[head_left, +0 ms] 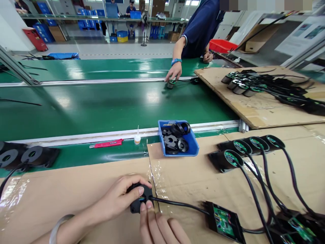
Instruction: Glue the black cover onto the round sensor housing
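My left hand is curled over a small black round housing lying on the cardboard, gripping its top and sides. My right hand comes up from the bottom edge, fingers pressed together, one fingertip touching the housing where coloured wires show. A black cable runs from the housing to a black box with a green circuit board. Just beyond sits a blue bin holding several black ring parts.
Several black housings with cables lie at the right. A red utility knife and a small glue bottle rest by the green conveyor. Across it a person's hand touches a part beside another cardboard sheet.
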`<state>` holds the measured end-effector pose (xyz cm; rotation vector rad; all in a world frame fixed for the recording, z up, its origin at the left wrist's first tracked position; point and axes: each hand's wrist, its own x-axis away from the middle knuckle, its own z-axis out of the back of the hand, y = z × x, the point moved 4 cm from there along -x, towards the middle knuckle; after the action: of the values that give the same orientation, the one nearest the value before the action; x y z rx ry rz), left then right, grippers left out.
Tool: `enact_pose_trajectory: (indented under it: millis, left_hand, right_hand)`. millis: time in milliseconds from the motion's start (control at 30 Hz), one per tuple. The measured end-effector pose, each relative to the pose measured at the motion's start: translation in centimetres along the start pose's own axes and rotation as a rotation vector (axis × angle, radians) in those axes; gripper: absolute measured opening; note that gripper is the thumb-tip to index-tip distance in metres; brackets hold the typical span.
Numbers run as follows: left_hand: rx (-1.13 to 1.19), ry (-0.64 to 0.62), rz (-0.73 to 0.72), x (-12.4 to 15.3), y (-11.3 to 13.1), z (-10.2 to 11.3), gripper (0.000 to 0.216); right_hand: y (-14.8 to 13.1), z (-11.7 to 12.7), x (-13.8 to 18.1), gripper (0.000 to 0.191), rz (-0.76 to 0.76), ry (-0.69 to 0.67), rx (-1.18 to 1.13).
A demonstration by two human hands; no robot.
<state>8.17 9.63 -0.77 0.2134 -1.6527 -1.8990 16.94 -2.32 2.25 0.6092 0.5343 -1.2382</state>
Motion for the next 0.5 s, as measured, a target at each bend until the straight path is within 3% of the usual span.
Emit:
enact_pose_trajectory:
  millis: [133,300,500]
  left_hand:
    - [0.1,0.01,0.025,-0.2,-0.4,0.0,0.034]
    - [0.294,0.016,0.112,-0.9,-1.2,0.1,0.055]
    - [0.269,0.052,0.101,-0.8,-0.9,0.4,0.051]
  right_hand:
    - [-0.1,-0.1,0.0,0.033,0.034,-0.017,-0.024]
    - [0.0,-0.5,0.1,0.027,0.039,0.005,-0.032]
    - [0.6,-0.9,0.2,0.023,0.043,0.067,-0.058]
